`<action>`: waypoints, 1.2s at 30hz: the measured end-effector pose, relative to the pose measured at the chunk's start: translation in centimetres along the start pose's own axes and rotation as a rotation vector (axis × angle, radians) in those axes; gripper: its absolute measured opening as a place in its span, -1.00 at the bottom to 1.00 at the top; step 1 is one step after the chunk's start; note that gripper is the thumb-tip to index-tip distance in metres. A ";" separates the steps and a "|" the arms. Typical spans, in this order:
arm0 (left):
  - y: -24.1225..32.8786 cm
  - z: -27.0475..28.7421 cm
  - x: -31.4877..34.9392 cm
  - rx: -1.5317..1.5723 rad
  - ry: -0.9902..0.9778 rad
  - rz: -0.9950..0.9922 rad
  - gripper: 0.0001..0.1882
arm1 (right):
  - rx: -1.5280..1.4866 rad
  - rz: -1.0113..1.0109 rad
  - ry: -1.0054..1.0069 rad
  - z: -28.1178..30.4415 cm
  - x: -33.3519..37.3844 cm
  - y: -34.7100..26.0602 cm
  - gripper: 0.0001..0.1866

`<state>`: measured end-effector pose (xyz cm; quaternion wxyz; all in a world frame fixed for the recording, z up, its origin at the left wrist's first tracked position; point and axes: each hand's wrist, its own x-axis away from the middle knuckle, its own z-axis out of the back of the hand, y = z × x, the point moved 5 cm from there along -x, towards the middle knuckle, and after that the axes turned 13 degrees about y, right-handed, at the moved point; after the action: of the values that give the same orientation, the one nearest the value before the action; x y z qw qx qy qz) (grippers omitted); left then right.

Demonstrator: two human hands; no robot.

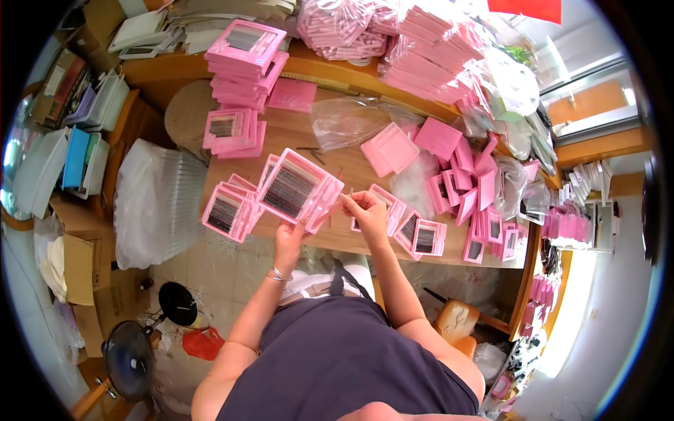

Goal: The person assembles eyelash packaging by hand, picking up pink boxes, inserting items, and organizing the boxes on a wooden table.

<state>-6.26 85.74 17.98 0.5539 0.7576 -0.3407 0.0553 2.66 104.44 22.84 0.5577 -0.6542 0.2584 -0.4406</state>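
Note:
My left hand (288, 241) is closed on the near edge of a pink eyelash case (289, 185), tilted up over the table. Rows of black lashes fill its main part. At the case's right side, my right hand (366, 212) is pinched, with something thin and small between the fingertips that I cannot make out. Left of the held case, a smaller pink lash case (225, 212) leans on others. Beyond my right hand, more pink cases with dark lashes (427, 237) lie close to the table's near edge.
Pink cases (246, 41) are stacked at the far left of the wooden table (281, 133). Loose pink boxes (460, 179) heap up on the right, near a clear plastic bag (351, 119). Bagged pink stock (428, 59) lines the back. A fan (130, 358) stands lower left.

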 end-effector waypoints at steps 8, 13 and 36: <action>1.3 -2.2 1.1 -0.025 0.005 -0.156 -0.54 | -0.005 -0.007 0.085 -0.6 2.1 0.7 -0.78; 2.5 -2.6 1.3 -0.005 0.045 -0.147 -0.60 | 0.203 0.291 0.235 -0.6 1.7 1.1 -0.69; -9.1 3.7 -11.7 -0.028 0.406 -0.034 -0.76 | 0.584 0.274 0.176 6.4 -6.2 9.7 -0.53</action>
<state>-11.00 89.24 3.89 0.6227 0.7287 -0.2100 0.1926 6.73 110.46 11.82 0.7512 -0.3853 0.2539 -0.4719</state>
